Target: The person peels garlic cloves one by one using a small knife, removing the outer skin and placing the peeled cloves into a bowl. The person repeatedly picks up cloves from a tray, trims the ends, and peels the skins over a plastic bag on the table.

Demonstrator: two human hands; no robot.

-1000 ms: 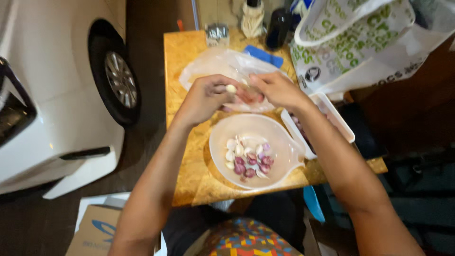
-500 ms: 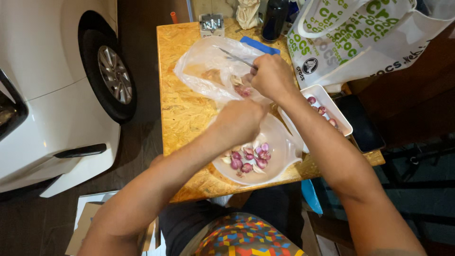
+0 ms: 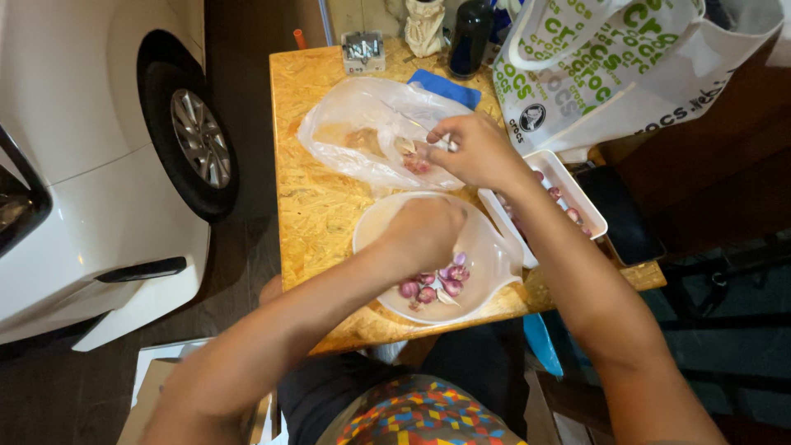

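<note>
Peeling small purple shallots at a chipboard counter, one hand in the bowl and the other at the peel bag.

The left hand (image 3: 424, 235) is curled down inside the round white plastic bowl (image 3: 494, 268), fingers closed, though whether on a bulb I cannot tell; the peeled purple shallots (image 3: 435, 284) lie just beside it near the bowl's front. The right hand (image 3: 474, 152) is pinched on a small knife (image 3: 446, 145) over the clear plastic bag of skins (image 3: 371, 132). Judging by this, a fresh bulb is being fetched, and the next move calls for bringing both hands together. The white rectangular tray (image 3: 577, 198) overhangs the orange-brown chipboard counter (image 3: 317, 206) at its right edge, and the bowl sits close to the front edge; open room lies only left of the bowl.
</note>
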